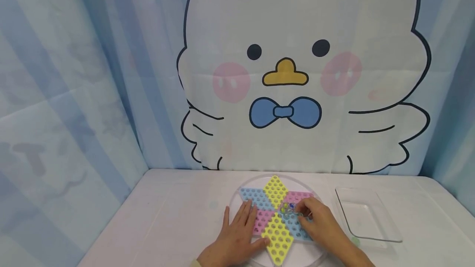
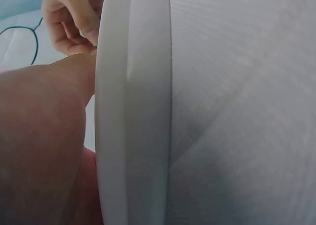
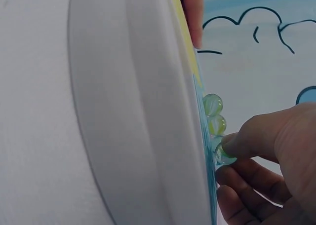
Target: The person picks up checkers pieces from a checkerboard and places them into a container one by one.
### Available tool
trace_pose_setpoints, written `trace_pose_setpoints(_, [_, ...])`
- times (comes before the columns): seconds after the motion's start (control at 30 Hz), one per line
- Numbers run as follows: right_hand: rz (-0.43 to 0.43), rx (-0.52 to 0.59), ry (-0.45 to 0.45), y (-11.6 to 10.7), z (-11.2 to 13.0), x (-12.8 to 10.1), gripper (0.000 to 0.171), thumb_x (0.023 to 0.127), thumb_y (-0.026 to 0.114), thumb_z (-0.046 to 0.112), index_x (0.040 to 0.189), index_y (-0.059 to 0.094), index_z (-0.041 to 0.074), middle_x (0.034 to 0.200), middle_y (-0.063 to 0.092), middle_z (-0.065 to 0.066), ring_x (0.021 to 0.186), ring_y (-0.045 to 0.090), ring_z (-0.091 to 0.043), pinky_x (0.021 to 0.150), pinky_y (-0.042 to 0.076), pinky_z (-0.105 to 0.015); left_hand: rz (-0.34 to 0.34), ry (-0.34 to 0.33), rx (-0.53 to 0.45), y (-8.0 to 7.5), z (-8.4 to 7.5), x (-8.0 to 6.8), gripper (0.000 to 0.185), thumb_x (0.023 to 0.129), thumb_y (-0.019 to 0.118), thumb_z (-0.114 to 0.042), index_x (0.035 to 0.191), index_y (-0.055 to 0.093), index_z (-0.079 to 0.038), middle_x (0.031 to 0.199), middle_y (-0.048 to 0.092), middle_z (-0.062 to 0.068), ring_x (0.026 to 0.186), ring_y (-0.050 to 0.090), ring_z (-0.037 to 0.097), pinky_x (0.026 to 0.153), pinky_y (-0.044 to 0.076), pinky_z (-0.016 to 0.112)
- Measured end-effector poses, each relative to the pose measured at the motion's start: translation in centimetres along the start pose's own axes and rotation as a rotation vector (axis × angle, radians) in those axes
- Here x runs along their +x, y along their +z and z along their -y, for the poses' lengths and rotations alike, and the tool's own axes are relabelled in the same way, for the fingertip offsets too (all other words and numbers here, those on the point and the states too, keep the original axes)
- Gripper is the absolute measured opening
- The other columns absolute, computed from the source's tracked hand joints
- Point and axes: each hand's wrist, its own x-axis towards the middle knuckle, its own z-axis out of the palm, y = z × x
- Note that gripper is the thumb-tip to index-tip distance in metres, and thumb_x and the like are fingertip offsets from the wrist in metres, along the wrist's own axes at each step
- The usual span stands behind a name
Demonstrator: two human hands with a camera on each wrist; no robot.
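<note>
A round Chinese checkers board (image 1: 277, 238) lies on the table with a star of yellow, pink and blue points full of holes. My left hand (image 1: 235, 236) rests flat on its left side, fingers spread straight over the pink and blue parts and thumb at the yellow point. Around the star's middle sits a small cluster of glass marbles (image 1: 285, 208). My right hand (image 1: 320, 221) is at the blue right part; in the right wrist view it pinches a clear greenish marble (image 3: 226, 154) between thumb and finger, beside other marbles (image 3: 213, 105) on the board.
A clear rectangular plastic container (image 1: 365, 219) stands to the right of the board. A small pale green round thing (image 1: 355, 241) shows by its near left corner. A curtain (image 1: 285, 147) printed with a cartoon bird hangs behind the table's far edge.
</note>
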Motion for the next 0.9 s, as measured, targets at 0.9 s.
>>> trace_pose_setpoints(0.9, [-0.104,-0.028,0.025,-3.6,0.4,0.4,0.017,0.086,0.069,-0.002,0.100,0.065,0.008,0.097,0.066,-0.001,0.092,0.064,-0.014,0.076,0.057,-0.024,0.004,0.007,0.005,-0.1,-0.1,-0.1,0.095,0.090,0.038,-0.077,0.159,0.022,-0.012,0.168,0.011,0.007,0.156,0.011,0.025,0.119,0.003,0.066])
